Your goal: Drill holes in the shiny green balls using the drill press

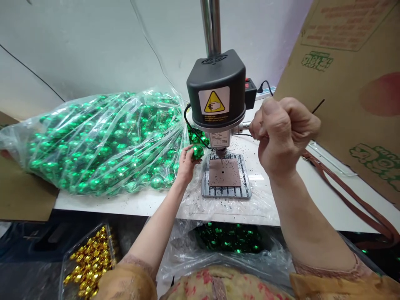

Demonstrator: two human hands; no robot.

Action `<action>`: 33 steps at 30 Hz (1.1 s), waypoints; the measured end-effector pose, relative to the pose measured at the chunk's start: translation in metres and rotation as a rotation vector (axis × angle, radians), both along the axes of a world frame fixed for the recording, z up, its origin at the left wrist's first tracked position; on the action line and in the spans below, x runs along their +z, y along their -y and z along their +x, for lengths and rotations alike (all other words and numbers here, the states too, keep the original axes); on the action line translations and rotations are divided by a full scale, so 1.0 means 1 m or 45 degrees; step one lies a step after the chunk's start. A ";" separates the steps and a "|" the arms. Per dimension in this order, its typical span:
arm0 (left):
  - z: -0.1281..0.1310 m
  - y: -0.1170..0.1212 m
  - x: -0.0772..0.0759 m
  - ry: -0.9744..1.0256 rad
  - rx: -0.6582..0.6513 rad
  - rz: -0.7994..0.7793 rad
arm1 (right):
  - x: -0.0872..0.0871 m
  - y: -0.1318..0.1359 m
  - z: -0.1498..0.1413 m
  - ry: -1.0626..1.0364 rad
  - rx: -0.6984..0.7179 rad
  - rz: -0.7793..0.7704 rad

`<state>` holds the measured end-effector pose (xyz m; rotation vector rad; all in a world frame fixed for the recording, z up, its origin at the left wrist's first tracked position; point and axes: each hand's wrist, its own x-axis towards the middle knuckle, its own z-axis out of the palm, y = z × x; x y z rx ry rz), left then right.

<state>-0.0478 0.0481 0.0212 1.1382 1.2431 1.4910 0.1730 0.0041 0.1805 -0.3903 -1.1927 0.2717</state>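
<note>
My L grip (186, 165), part-curled, pinches a green ball (197, 152); my R grip (281, 135)'s curled tight on the drill lever (245, 126), w/ motor head (215, 75) just L of it.

Mustard-brown sleeves (340, 287) show at the lower left and lower right of the frame, edged with dusty-pink textured cuffs (334, 272); the left hand (186, 164) and right hand (281, 137) are bare. At bottom centre, a pale beige garment (190, 287) carries blotchy red prints and a brownish-pink strip (219, 289).
</note>
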 end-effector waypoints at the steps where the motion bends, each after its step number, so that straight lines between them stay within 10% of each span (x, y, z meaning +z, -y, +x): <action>1: 0.001 0.008 0.000 0.009 -0.069 -0.031 | -0.001 -0.001 0.000 0.014 -0.019 -0.001; 10: 0.019 0.039 0.000 -0.279 -0.401 0.041 | -0.003 0.003 0.000 -0.035 0.001 -0.113; 23: 0.036 0.043 -0.006 -0.772 -0.322 0.222 | -0.004 0.004 0.001 0.009 -0.024 -0.139; 33: 0.054 0.051 -0.006 -0.652 -0.370 0.213 | 0.000 0.007 0.002 0.084 -0.050 -0.110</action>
